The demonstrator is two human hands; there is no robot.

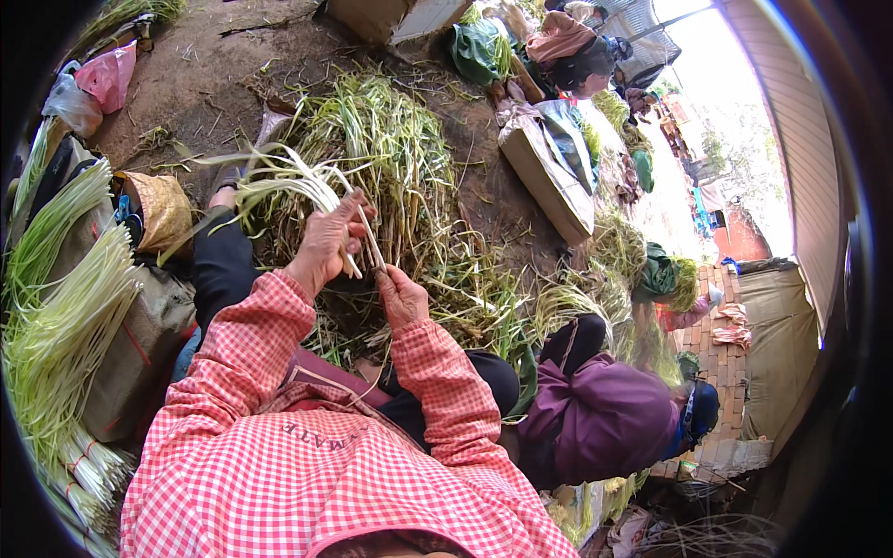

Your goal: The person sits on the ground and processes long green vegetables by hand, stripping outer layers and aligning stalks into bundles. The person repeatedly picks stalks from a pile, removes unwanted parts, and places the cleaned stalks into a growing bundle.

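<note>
My left hand grips a small bunch of pale long-leaved stalks, which look like blanched chives. Their leaves fan out to the upper left, and the cut-looking white ends stick out below my fingers. Between the thumb and fingers of my right hand is the lower end of a single pale stalk; its upper part passes by my left fingers. Just beyond both hands lies a large heap of green and yellowed stalks, with loose leaf scraps spread at its near right side.
At left, long pale bundles lie over a covered block, beside a woven sack. Tied bundles sit lower left. A person in purple sits close on my right. A long carton stands beyond the heap.
</note>
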